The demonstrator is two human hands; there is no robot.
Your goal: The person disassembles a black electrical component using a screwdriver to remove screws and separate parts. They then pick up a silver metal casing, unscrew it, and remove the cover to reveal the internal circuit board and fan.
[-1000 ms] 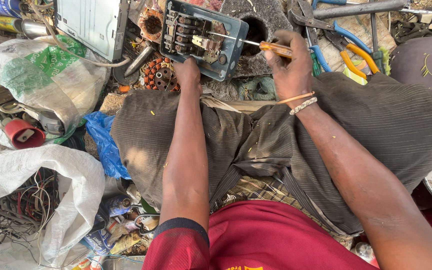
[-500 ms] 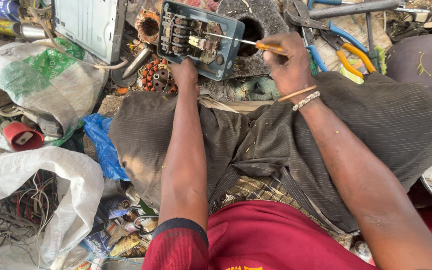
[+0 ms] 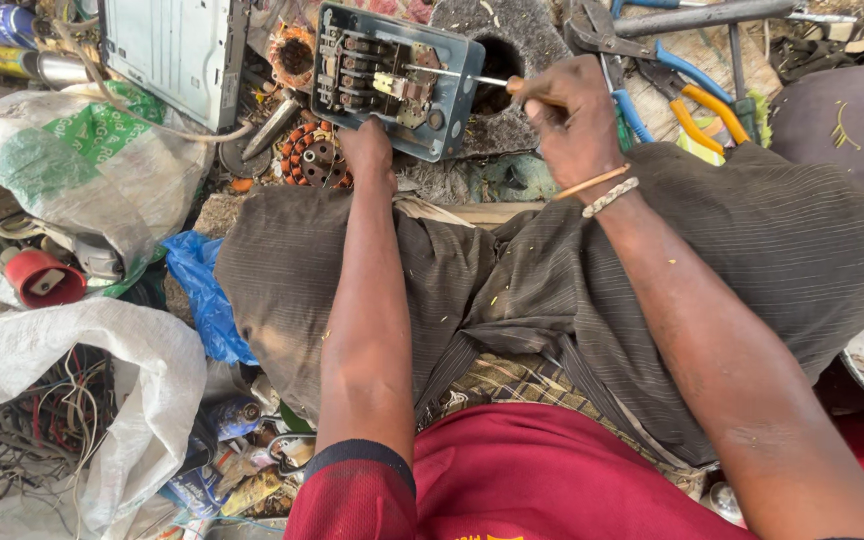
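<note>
A grey-blue metal switch box (image 3: 452, 95) with several contacts inside lies open on the ground beyond my knees. My left hand (image 3: 367, 150) grips its near edge and steadies it. My right hand (image 3: 572, 120) is closed on an orange-handled screwdriver (image 3: 452, 78), whose thin shaft points left into the box's middle parts. Two bands circle my right wrist. Brown striped cloth covers my lap.
A copper-wound motor stator (image 3: 317, 158) lies by the box. Blue- and orange-handled pliers (image 3: 687, 95) rest at the upper right. White sacks (image 3: 82, 180) with wires, a red cap (image 3: 44, 278), a grey metal case (image 3: 177, 55) and a blue bag (image 3: 202, 290) crowd the left.
The screwdriver tip has pushed slightly further left into the box; my right hand followed. My left hand stays on the box edge.
</note>
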